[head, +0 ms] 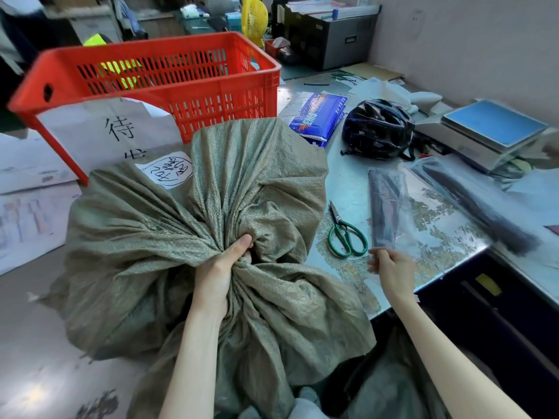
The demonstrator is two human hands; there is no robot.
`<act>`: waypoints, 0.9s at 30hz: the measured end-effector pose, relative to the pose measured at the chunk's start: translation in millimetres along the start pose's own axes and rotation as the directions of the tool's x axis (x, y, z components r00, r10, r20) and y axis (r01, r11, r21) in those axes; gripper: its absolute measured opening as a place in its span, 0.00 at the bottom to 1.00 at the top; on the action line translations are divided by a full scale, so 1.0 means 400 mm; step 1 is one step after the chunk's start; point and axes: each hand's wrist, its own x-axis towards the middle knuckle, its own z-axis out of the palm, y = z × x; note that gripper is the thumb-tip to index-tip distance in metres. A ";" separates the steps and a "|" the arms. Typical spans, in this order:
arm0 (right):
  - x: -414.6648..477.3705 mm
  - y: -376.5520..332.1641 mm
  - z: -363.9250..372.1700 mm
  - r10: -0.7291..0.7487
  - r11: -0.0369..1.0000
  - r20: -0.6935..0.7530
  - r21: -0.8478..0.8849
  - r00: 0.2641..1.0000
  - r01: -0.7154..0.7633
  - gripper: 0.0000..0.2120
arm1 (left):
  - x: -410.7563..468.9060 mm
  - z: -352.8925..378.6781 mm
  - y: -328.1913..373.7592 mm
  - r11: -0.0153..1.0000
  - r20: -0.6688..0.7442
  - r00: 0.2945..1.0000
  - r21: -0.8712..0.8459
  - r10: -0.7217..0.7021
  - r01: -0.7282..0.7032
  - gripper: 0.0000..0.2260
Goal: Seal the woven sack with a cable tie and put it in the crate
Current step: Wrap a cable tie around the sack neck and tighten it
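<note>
A grey-green woven sack (142, 237) stands in front of me, and its mouth is bunched into a twisted neck. My left hand (220, 267) is clenched around that neck with the thumb up. Behind the sack stands a red slotted crate (193, 95) with a paper sign hanging on its front. To the right, on the table, lies a clear packet of black cable ties (385, 213). My right hand (393, 272) pinches the packet's near end. I cannot tell whether it grips a single tie or the plastic.
Green-handled scissors (344, 234) lie between the sack and the packet. A second packet of ties (472, 201), a black helmet (378, 128), a blue pack (317, 116) and a scale (490, 128) sit further back on the table. The table edge (438, 285) runs just beyond my right hand.
</note>
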 end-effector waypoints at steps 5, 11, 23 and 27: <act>-0.004 -0.046 0.016 -0.111 0.993 0.086 -0.020 0.990 0.113 0.12 | 0.011 -0.019 -0.006 0.996 0.082 0.996 0.078 0.029 -0.035 0.11; 0.006 -0.076 0.018 -0.313 0.944 0.017 -0.105 0.950 0.313 0.08 | 0.016 -0.032 -0.010 0.999 0.118 0.993 0.026 0.024 -0.028 0.09; -0.126 -0.294 0.039 -0.836 0.541 0.165 0.087 0.523 0.837 0.08 | 0.015 -0.036 -0.004 0.995 0.107 0.992 0.082 -0.061 0.053 0.08; -0.183 -0.336 0.094 -0.805 0.576 0.333 0.245 0.491 0.779 0.09 | 0.018 -0.035 0.006 0.989 0.112 0.985 0.088 -0.128 0.119 0.05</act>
